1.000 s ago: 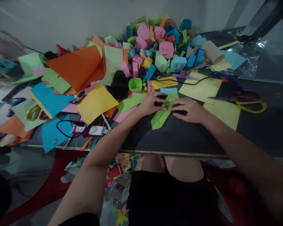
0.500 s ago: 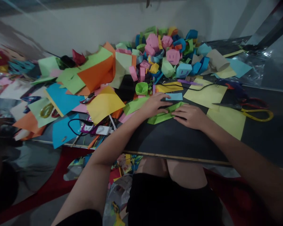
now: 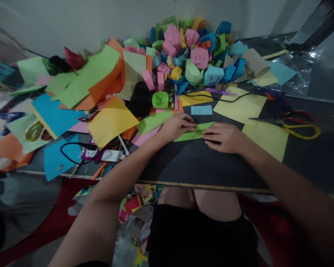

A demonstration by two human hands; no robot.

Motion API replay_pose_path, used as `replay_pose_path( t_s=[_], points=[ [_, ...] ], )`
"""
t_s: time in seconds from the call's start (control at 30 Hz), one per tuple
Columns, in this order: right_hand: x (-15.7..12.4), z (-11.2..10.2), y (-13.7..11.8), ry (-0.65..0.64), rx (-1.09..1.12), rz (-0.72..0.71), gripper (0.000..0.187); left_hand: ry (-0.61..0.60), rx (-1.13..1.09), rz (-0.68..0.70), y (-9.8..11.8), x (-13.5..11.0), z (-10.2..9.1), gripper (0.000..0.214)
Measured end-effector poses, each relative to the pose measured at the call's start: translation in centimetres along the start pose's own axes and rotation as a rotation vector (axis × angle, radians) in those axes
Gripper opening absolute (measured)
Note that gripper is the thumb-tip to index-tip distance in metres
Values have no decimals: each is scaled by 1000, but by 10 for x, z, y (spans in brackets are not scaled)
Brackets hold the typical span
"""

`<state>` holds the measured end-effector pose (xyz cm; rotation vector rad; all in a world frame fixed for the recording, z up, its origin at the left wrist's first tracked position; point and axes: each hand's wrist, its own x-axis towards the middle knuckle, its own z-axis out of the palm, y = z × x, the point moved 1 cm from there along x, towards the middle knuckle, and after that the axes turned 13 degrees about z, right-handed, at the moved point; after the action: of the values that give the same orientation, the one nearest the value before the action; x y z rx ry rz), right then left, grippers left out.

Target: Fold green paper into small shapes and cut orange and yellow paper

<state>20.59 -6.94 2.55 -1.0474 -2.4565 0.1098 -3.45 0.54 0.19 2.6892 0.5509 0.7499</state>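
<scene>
A folded sheet of green paper (image 3: 193,135) lies on the dark table between my hands, with a crease running along it. My left hand (image 3: 176,128) grips its left part, fingers curled at the upper edge. At its right end my right hand (image 3: 222,137) holds the paper, fingertips together on it. Just beyond the paper lies a small light blue strip (image 3: 201,110). A small green folded paper box (image 3: 160,100) stands behind my left hand. Under my left forearm are more green (image 3: 153,121) and pink sheets.
A heap of folded paper figures (image 3: 189,55) rises against the wall. Scissors with red and yellow handles (image 3: 300,129) lie on the right over pale yellow paper (image 3: 267,142). Loose coloured sheets, a white plug (image 3: 111,155) and a black cable (image 3: 65,154) cover the left side.
The green paper now lies flatter and narrower under my hands. My left hand's fingers have drawn in onto it. The camera view has turned slightly, and the person's arm at far left has left view.
</scene>
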Motion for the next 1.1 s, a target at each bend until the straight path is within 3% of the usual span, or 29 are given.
replay_pose_path(
  t_s=[0.13,0.3,0.6,0.67,0.83,0.97,1.1],
  points=[
    [-1,-5,-4,57,-62,-87,23,38,-156,-70,-8,2,1,14],
    [1,-12,-14,182,-156,-221,23,101,-146,-134,-5,2,1,16],
    [-3,-9,-16,96,-29,-111,21,89,-195,-143,-4,3,1,9],
    [-2,-6,-14,128,11,-7,19,95,-183,-137,-3,3,3,10],
    [4,0,3,250,-3,410,27,110,-134,-85,3,3,5,12],
    [6,5,19,70,48,477,24,121,-81,21,14,4,6,22],
    [5,6,19,-59,118,517,17,113,-8,-3,22,4,3,43]
  ],
)
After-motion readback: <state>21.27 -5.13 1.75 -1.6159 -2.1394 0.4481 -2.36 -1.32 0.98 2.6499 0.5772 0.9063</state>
